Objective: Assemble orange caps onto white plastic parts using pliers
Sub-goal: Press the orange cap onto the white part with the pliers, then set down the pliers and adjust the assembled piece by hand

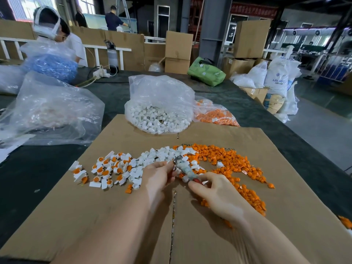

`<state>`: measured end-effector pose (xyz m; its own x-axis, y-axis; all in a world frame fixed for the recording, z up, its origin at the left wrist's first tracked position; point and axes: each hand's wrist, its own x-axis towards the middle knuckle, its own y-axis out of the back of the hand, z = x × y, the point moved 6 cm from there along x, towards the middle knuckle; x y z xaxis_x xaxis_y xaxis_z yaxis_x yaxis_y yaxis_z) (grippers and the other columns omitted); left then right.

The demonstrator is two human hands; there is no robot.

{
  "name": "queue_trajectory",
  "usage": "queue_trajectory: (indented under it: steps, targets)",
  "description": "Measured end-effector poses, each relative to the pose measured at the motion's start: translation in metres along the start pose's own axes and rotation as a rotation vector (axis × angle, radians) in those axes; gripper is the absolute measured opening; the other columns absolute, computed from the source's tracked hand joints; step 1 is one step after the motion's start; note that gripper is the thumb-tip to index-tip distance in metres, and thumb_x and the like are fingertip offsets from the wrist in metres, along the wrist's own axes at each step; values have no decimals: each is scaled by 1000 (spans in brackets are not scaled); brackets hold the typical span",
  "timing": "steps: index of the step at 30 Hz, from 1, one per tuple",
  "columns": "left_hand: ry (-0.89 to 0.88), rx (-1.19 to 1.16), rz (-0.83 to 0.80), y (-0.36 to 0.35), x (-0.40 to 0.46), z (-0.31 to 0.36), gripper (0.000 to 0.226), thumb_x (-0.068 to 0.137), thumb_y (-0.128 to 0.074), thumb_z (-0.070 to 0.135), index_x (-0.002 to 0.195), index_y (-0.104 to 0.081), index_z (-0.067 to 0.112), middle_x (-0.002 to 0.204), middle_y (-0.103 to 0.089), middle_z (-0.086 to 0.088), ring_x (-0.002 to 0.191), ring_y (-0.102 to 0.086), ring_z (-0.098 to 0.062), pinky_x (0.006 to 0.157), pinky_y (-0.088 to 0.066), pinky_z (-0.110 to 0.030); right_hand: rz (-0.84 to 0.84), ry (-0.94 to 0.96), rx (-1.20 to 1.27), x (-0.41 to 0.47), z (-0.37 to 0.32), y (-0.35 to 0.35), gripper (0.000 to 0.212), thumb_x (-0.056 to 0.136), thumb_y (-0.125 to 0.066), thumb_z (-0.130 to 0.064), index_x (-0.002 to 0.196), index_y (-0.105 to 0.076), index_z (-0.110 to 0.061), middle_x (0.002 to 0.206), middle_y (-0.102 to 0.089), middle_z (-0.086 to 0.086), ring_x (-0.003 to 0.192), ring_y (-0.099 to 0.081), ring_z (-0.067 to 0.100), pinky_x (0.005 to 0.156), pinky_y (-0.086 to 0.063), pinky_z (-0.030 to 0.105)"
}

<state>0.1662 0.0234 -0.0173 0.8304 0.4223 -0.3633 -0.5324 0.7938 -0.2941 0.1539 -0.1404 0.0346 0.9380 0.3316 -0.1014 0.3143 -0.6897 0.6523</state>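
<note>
two bare hands meet over a flattened cardboard sheet on a dark tabletop in a factory hall. the right hand curls its fingers round the tape-wrapped handle of a single pair of pliers, whose metal nose points up and left; the grip of the left hand is pinched at that nose, though what it pinches is too small to tell.

three loose heaps lie on the cardboard, each too many to count: finished white parts with orange caps fitted to the left, bare white plastic parts in the middle just beyond the hands, and a long drift of orange caps running from the centre down the right side, partly under the right forearm.

four clear plastic bags stand beyond: one open bag of white parts at the far edge of the cardboard, one bag of orange caps just right of it, a large crumpled bag at left, and one bag of blue pieces farther back. a second person sits behind the blue bag. a green tote rests at the far end of the tabletop, and a power strip lies near it. cardboard boxes and white resin sacks stand on the floor at right.
</note>
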Motion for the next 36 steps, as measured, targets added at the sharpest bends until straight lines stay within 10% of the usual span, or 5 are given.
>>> queue_trajectory:
  steps: [7,13,24,29,36]
  targets:
    - [-81,59,-3,12,0,-4,13,90,-60,3,77,-56,3,51,-55,-5,42,-52,-10,44,-50,-19,-29,8,10,5,12,14,20,89,-58,-43,90,-63,-24,80,-64,1,62,-53,5,59,-39,21]
    - [-217,224,-83,7,-2,-6,13,92,-56,2,96,-65,9,76,-64,-6,51,-59,-2,51,-48,-12,275,-112,-588,26,38,37,50,89,-48,-55,123,-50,-19,120,-50,7,118,-41,27,97,-39,41]
    - [-264,400,-122,11,-2,-6,18,92,-56,4,95,-67,19,76,-67,0,62,-63,-3,65,-53,-15,445,-67,-932,35,43,32,55,91,-37,-60,131,-45,-24,134,-45,6,126,-37,26,108,-22,47]
    - [-266,356,-147,8,-5,-4,12,87,-62,1,90,-68,10,58,-63,-1,51,-58,-4,53,-47,-12,490,535,-531,19,-2,-19,24,76,-75,-6,99,-70,-8,96,-65,8,90,-60,29,78,-51,43]
    - [-307,572,-192,11,-12,-3,25,85,-64,6,95,-71,27,82,-68,9,78,-64,-7,71,-46,-15,489,580,-382,20,-7,-34,12,73,-77,-2,74,-66,-7,73,-61,4,71,-58,24,62,-52,39]
